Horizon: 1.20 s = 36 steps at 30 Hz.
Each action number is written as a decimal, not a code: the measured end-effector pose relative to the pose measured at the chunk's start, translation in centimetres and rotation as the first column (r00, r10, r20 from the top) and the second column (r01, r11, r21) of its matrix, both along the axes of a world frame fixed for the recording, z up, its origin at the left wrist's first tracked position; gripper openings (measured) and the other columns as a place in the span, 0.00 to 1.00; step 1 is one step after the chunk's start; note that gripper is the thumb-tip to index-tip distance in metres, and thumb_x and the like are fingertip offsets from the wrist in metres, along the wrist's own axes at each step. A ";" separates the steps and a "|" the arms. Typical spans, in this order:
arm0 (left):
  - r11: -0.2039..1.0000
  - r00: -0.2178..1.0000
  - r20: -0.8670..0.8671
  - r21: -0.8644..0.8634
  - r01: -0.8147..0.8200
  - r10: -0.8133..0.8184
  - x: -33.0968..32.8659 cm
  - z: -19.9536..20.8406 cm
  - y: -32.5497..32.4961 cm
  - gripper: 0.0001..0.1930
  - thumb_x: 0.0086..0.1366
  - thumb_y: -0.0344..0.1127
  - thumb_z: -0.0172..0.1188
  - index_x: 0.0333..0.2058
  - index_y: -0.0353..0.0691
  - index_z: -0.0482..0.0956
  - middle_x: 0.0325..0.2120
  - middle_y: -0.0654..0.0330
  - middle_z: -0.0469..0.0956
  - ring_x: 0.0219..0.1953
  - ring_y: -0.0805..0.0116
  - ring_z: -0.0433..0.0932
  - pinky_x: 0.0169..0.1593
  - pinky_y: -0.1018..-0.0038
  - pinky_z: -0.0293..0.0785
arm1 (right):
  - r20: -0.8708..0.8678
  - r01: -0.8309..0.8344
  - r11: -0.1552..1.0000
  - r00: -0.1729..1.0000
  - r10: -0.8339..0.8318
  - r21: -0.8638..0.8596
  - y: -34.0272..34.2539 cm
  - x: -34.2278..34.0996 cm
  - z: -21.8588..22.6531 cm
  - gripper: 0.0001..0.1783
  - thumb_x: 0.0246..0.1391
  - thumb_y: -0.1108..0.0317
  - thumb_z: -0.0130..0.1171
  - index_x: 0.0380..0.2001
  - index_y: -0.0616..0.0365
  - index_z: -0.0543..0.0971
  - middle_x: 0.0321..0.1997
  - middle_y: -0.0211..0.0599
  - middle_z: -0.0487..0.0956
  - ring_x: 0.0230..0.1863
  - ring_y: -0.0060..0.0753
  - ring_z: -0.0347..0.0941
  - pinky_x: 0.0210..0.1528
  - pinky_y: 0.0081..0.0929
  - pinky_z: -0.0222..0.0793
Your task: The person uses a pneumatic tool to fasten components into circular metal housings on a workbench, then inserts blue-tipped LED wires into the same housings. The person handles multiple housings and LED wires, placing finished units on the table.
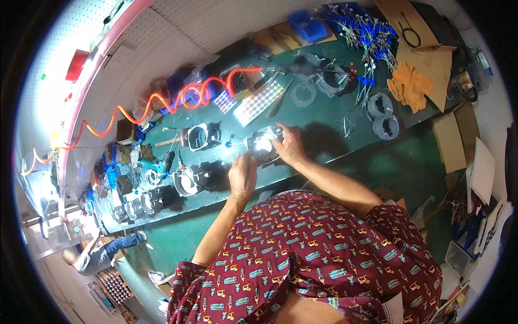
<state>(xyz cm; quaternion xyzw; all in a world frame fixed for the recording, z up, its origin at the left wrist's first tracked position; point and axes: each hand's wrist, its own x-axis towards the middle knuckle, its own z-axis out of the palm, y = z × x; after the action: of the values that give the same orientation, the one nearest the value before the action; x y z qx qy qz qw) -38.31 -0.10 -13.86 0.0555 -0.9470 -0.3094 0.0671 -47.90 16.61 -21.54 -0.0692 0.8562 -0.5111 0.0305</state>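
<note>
A bright, glare-lit metal housing (pixel 263 147) sits on the green workbench in front of me, its details washed out by light. My right hand (pixel 290 144) grips its right side, fingers curled over the edge. Closed at the near left of the housing is my left hand (pixel 242 175); a thin dark shape shows along its fingers, too unclear to name. A small blue connector (pixel 228 144) lies just left of the housing. Farther left stands an open metal ring-shaped housing (pixel 199 137), beside a hammer's wooden handle (pixel 168 141).
Finned motor housings (pixel 188 180) line the bench's near left edge. A coiled orange air hose (pixel 156 98) hangs across the left. Sticker sheets (pixel 260 102), blue-wired leads (pixel 372 40), orange gloves (pixel 410 86) and grey rings (pixel 384 127) lie beyond. Another person (pixel 97 256) is far left.
</note>
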 end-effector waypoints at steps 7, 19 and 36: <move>0.999 0.998 -0.054 0.035 0.028 -0.026 1.3 -2.0 0.0 0.13 0.70 0.29 0.58 0.51 0.32 0.77 0.40 0.43 0.81 0.42 0.47 0.83 0.48 0.62 0.77 | 0.027 0.014 1.000 1.000 -0.014 -0.001 -0.3 -0.1 0.4 0.29 0.51 0.64 0.66 0.57 0.60 0.76 0.57 0.50 0.78 0.60 0.55 0.68 0.66 0.44 0.63; 0.981 0.988 0.150 0.181 -0.067 0.039 -2.8 -1.2 -4.7 0.18 0.74 0.45 0.55 0.45 0.33 0.81 0.26 0.59 0.80 0.24 0.72 0.76 0.26 0.73 0.75 | -0.008 -0.011 1.000 1.000 0.011 -0.018 0.0 -0.1 1.2 0.29 0.49 0.66 0.68 0.56 0.62 0.77 0.56 0.50 0.79 0.64 0.53 0.67 0.68 0.42 0.63; 0.852 0.903 0.083 -0.306 0.426 -0.422 -8.7 -1.0 -5.8 0.12 0.72 0.35 0.53 0.35 0.32 0.79 0.23 0.50 0.80 0.25 0.60 0.82 0.29 0.65 0.77 | 0.074 0.024 1.000 0.997 -0.025 0.014 -0.1 -0.5 0.6 0.27 0.53 0.62 0.67 0.56 0.55 0.76 0.59 0.49 0.76 0.64 0.55 0.66 0.64 0.48 0.67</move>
<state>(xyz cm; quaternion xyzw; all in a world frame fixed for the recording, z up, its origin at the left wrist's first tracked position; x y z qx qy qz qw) -46.97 -5.88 -14.87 -0.1638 -0.9734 -0.1601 -0.0009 -48.35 16.52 -20.97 -0.0396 0.8585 -0.5082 0.0566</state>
